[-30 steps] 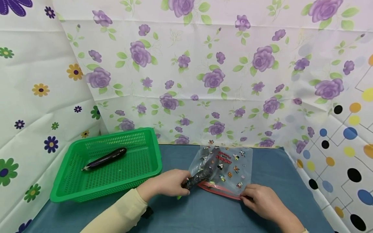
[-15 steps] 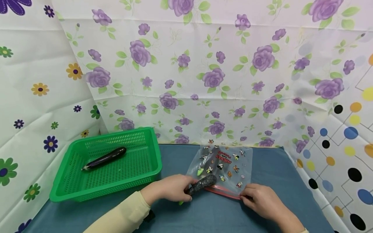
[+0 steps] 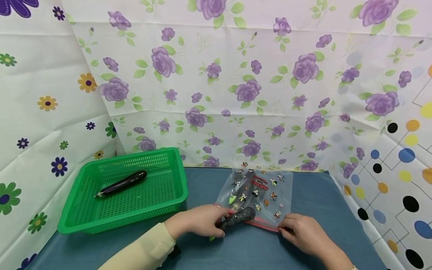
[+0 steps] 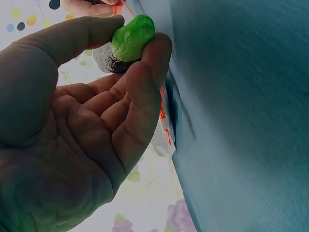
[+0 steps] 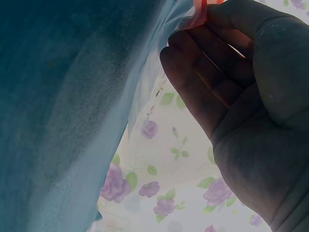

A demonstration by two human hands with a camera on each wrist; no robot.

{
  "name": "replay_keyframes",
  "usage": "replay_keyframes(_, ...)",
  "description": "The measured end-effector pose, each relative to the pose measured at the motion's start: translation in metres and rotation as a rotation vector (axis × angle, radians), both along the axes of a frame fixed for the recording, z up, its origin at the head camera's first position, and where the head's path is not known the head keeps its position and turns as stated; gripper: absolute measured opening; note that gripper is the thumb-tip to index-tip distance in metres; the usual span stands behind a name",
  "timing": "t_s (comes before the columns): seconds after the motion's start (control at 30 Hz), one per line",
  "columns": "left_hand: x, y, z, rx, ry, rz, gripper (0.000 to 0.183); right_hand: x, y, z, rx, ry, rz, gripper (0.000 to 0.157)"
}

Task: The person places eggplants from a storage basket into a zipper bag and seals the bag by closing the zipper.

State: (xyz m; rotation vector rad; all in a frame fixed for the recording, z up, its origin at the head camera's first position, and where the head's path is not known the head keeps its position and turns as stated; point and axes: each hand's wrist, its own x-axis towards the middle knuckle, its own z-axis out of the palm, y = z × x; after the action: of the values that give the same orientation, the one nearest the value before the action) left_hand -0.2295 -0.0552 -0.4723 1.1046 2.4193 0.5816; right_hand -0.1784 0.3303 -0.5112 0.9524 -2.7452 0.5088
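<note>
My left hand (image 3: 202, 221) pinches the green end of a dark, speckled, elongated thing (image 3: 239, 217), shaped like a small eggplant. The left wrist view shows that green end (image 4: 133, 38) between thumb and fingers, with the wrinkled grey-black body behind it. Its far end overlaps the red zip strip of a clear zip bag (image 3: 283, 183) printed with cartoon figures. Inside the bag lies a dark shape with a green tip (image 3: 232, 198). My right hand (image 3: 300, 230) pinches the right end of the red strip (image 5: 200, 12), at the bag's near corner.
At the left stands a green plastic basket (image 3: 123, 218) with a glossy dark eggplant (image 3: 121, 183) in it. A blue cloth (image 3: 324, 195) covers the table. Flowered sheets (image 3: 216, 93) rise behind it, and a dotted sheet (image 3: 405, 180) stands at the right.
My left hand has moved slightly right and towards me with the speckled thing. Its far end has come back from over the bag to the red strip. My right hand stays put.
</note>
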Motion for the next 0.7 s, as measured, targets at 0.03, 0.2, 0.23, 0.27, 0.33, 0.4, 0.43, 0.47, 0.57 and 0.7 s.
replay_keyframes(0.03,-0.0001,0.0003,-0.0003,0.004,-0.002,-0.008,0.052,0.0,0.0001,-0.0002,-0.001,0.0,-0.002,0.018)
replay_keyframes(0.2,0.0007,0.0016,-0.0002,0.016,-0.017,-0.039,0.045,0.0001,0.0003,-0.0009,0.0,0.001,-0.005,0.019)
replay_keyframes(0.23,0.0013,0.0019,-0.0001,0.016,-0.021,-0.04,0.044,0.0,0.0003,-0.0009,0.001,0.001,-0.003,0.019)
replay_keyframes(0.27,0.002,0.0021,-0.0001,0.014,-0.023,-0.039,0.044,0.0,0.0003,-0.0007,0.001,0.001,-0.003,0.019)
replay_keyframes(0.33,0.0039,0.0024,0.0001,0.01,-0.031,-0.034,0.045,0.0,0.0003,-0.0005,0.003,0.003,0.0,0.018)
replay_keyframes(0.4,0.0056,0.0026,0.0003,0.004,-0.035,-0.03,0.046,0.0002,0.0002,-0.0002,0.003,0.001,0.002,0.018)
replay_keyframes(0.43,0.0062,0.0026,0.0004,0.001,-0.038,-0.03,0.047,0.0002,0.0002,0.0,0.003,0.0,0.003,0.017)
replay_keyframes(0.47,0.0067,0.0026,0.0002,-0.001,-0.04,-0.032,0.048,0.0003,0.0001,0.0002,0.004,-0.001,0.003,0.017)
replay_keyframes(0.57,0.0066,0.0028,-0.0012,-0.004,-0.051,-0.042,0.049,0.0005,0.0001,0.0005,0.004,-0.005,0.003,0.017)
replay_keyframes(0.7,0.0059,0.0037,-0.0034,-0.013,-0.054,-0.055,0.05,0.0007,0.0,0.0007,0.004,-0.003,0.001,0.017)
